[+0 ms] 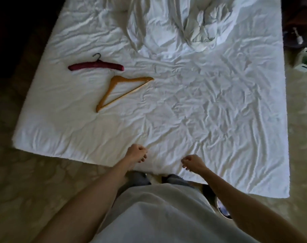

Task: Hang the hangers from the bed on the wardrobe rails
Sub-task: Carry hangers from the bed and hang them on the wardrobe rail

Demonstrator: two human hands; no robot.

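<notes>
Two hangers lie on the left part of the white bed [193, 111]. The dark red padded hanger [96, 65] has a black hook and lies farthest from me. Just below it lies a wooden hanger [114, 88] with a crossbar. My left hand [136, 153] and my right hand [193, 163] hover over the bed's near edge, both with loosely curled fingers and holding nothing. They are well short of the hangers. No wardrobe or rail is in view.
A crumpled white duvet [198, 30] is bunched at the far side of the bed. Patterned carpet [35, 181] surrounds the bed. Small white and green objects [305, 58] sit on the floor at the right edge. My feet stand against the bed's foot.
</notes>
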